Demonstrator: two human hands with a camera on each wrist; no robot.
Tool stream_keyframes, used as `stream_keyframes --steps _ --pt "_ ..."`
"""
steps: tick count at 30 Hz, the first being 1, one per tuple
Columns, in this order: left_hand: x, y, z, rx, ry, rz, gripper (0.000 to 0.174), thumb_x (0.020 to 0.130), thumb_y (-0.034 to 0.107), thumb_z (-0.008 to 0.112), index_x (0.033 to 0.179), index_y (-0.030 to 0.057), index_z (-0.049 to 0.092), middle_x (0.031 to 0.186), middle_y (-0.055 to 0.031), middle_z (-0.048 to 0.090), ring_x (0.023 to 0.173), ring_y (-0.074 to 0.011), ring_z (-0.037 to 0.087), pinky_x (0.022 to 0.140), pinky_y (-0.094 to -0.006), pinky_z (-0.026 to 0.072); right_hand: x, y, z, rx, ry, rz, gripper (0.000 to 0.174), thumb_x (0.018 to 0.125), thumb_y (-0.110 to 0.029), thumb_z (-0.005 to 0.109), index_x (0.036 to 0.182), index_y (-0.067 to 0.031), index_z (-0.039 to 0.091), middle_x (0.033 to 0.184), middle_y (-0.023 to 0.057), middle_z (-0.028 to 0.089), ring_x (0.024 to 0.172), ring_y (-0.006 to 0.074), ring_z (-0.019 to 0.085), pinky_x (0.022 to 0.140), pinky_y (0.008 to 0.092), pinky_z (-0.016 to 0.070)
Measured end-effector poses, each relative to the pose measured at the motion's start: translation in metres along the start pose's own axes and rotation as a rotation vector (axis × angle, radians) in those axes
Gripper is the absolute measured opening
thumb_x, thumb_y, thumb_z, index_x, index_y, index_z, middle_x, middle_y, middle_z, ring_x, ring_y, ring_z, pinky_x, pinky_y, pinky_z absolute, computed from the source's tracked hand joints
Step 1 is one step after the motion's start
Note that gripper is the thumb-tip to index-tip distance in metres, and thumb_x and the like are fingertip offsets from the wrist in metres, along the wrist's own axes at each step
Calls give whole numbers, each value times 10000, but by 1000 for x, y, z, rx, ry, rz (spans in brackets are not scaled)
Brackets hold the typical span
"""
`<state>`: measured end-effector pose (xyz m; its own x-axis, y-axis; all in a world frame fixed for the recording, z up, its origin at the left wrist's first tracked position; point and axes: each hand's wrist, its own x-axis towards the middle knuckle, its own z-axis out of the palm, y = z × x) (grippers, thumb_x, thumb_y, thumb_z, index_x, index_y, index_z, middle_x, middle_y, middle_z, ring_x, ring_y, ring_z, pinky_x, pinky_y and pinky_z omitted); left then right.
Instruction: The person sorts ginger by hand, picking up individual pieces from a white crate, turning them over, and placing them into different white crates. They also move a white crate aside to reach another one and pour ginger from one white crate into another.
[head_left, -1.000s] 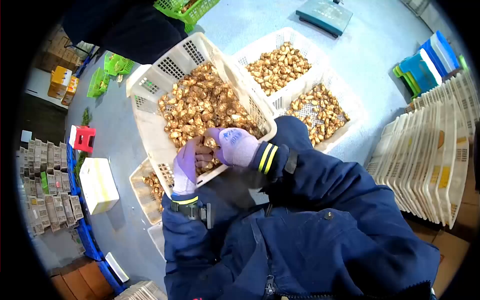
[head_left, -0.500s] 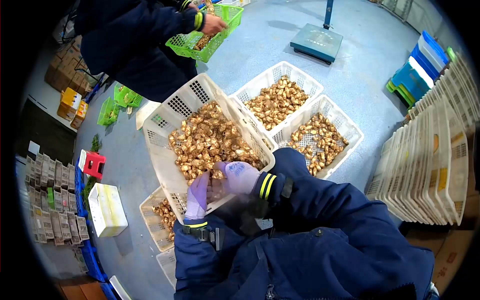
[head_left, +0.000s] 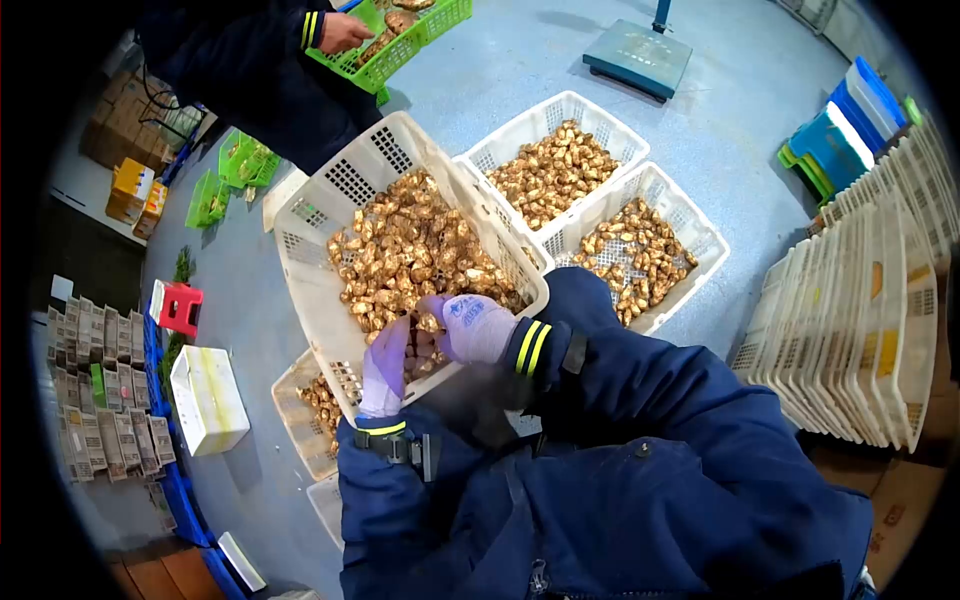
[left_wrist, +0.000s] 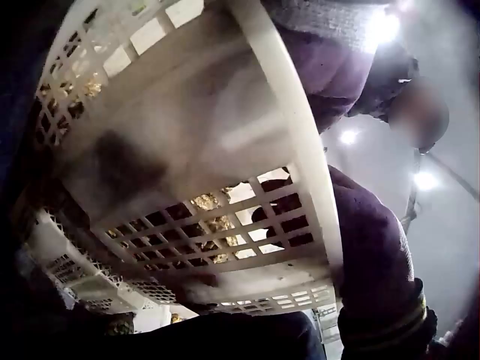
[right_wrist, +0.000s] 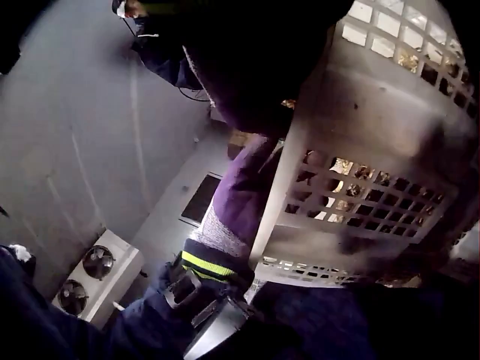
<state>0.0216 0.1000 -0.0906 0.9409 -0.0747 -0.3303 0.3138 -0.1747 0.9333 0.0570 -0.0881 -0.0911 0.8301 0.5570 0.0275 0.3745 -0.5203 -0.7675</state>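
Note:
Both hands wear purple-and-white gloves and meet over the near end of a large white crate (head_left: 300,270) filled with small golden-brown tubers (head_left: 420,235). My right hand (head_left: 478,328) pinches a tuber (head_left: 429,323) between thumb and fingers. Beside it my left hand (head_left: 388,362) has its thumb up and its fingers curled toward the same tuber, partly hidden behind the right. In the left wrist view the crate wall (left_wrist: 289,97) fills the middle, with the right hand (left_wrist: 371,225) beyond its rim. The right wrist view shows the left hand (right_wrist: 244,187) beside the crate.
Two white crates (head_left: 705,275) of tubers stand to the right, another (head_left: 290,410) at lower left. Across the crate, a person (head_left: 250,80) reaches over a green basket (head_left: 440,22). A floor scale (head_left: 638,55) stands behind; stacked white crates (head_left: 840,320) flank the right.
The head view has tilted and shifted. The person across has come further into view, with a hand over the green basket. My two hands stay together at the crate's near end.

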Motion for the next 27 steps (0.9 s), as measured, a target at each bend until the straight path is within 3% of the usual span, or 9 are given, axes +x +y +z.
stream_keyframes --steps 11,27 --pt "5 -7 -2 -78 29 -68 377 981 337 448 1148 29 587 881 -70 654 765 -140 647 656 -253 509 -3 -6 -4 -53 -30 21 290 807 -174 581 1048 -20 535 869 212 655 843 383 641 731 464 512" --pt "7 -8 -1 -67 42 -56 353 975 302 469 1131 12 596 851 -63 642 742 -136 644 636 -242 516 -3 -4 -2 -72 -36 -17 254 812 -140 546 1029 -8 558 920 217 650 872 375 645 759 464 511"
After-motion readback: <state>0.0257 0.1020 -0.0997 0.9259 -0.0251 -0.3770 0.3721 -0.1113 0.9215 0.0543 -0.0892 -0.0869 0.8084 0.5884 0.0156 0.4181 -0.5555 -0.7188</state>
